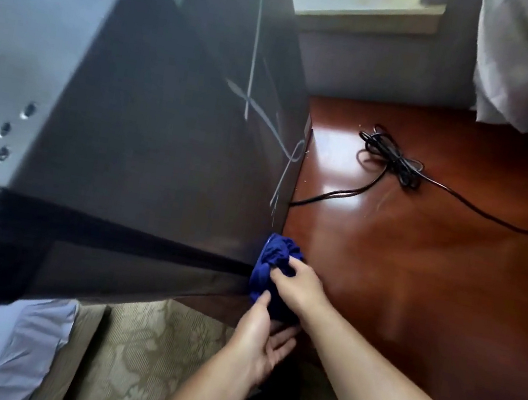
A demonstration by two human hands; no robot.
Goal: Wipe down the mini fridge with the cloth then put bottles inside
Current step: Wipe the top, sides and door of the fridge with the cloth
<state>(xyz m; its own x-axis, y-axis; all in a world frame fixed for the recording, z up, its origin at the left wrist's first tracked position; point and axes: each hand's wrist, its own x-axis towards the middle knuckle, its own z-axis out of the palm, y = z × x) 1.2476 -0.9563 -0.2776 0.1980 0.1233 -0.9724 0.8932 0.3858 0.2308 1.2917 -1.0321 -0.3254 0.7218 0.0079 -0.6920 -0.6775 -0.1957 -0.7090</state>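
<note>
The right hand grips the bunched blue cloth against the lower corner of the fridge, by the wooden top, while the left hand lies open beneath, thumb seemingly touching the cloth.

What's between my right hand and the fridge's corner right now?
Only the bunched blue cloth: the right hand grips it against the lower corner of the mini fridge, as the head view shows.
</note>
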